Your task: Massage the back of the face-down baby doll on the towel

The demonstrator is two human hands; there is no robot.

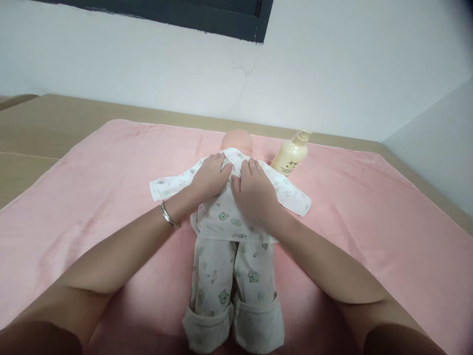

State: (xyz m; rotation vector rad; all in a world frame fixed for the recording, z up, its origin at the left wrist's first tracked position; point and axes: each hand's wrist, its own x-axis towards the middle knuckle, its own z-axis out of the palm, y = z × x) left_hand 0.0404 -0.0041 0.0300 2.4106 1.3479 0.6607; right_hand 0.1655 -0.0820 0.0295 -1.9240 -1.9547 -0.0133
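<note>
A baby doll (pixel 237 140) lies stretched out, its smooth round head away from me and no facial features showing. It wears a white long-sleeved top (pixel 225 217) with small green animal prints, and matching trousers (pixel 215 276) with thick turned-up cuffs. My left hand (pixel 212 176) rests flat on the upper left of the top, fingers extended; a silver bangle (pixel 169 215) circles that wrist. Beside it, my right hand (pixel 255 193) lies flat on the upper right, fingers pointing toward the head. Between the thumbs the fabric is creased. Both palms are hidden.
A pale yellow pump bottle (pixel 291 155) leans or lies tilted on the pink blanket (pixel 354 217), right of the doll's head. Under the blanket is a wooden surface (pixel 33 128) reaching a white wall (pixel 177 69). A dark frame (pixel 221 24) is above.
</note>
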